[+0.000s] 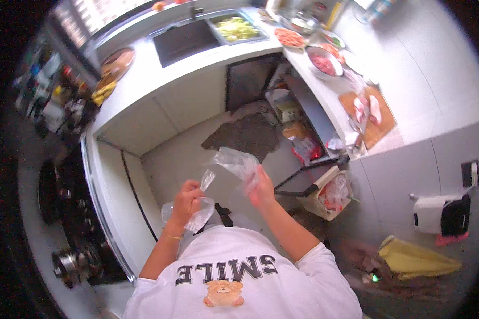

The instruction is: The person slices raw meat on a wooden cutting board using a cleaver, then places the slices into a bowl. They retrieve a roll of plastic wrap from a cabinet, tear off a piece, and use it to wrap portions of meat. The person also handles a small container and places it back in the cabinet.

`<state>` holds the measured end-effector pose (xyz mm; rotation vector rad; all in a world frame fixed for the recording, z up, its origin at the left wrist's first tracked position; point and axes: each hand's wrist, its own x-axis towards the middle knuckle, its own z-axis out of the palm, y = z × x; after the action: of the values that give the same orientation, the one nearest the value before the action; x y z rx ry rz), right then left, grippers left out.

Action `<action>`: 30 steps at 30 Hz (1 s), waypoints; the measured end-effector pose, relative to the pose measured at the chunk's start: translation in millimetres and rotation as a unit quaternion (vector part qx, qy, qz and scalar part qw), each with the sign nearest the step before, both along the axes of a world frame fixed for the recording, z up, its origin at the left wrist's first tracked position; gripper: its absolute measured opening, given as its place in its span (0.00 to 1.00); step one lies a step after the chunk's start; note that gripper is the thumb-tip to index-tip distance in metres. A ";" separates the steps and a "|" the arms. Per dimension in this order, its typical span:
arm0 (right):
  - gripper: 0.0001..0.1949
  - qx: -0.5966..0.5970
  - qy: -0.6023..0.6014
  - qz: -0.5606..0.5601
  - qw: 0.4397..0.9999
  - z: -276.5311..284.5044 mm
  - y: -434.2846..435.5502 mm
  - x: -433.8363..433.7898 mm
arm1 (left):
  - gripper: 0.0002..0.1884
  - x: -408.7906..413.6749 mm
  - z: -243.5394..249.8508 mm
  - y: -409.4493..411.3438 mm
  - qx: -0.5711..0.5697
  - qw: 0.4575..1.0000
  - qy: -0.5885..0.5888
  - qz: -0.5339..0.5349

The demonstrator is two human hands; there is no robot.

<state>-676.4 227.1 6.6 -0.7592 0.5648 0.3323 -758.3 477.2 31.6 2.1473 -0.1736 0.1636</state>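
Both of my hands are in front of my body, above the kitchen floor. My left hand [187,202] is closed on a crumpled clear plastic bag [201,215], whose ends stick out above and below the fist. Another clear plastic bag [237,162] is gripped by my right hand [260,185] and spreads up and to the left from the fingers. A gap separates the two hands. Motion blurs the edges of the plastic.
An open lower cabinet [299,119] holds packages. Beside it hangs a waste bin [331,195] with plastic inside. On the counter are a bowl of raw meat [324,63], a cutting board [377,127] with meat pieces, and a sink [185,42]. A dark mat [243,135] lies on the floor.
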 end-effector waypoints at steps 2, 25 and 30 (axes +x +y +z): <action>0.13 0.028 -0.044 -0.034 0.998 -0.2 -17.8 8.6 | 0.11 41.9 26.0 -34.9 0.005 0.994 0.087 -0.072; 0.10 -0.293 -0.088 -0.215 0.927 13.7 -151.2 190.6 | 0.30 394.2 21.5 -261.2 -0.059 0.886 0.140 -0.439; 0.08 -0.247 -0.096 -0.240 0.934 -8.3 -209.6 242.2 | 0.17 431.6 19.5 -336.8 -0.053 0.887 0.278 -0.365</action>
<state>-434.2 17.5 -1.7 -1.0888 0.6349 -0.3511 -326.7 140.4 51.1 1.7959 -0.5996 -0.8505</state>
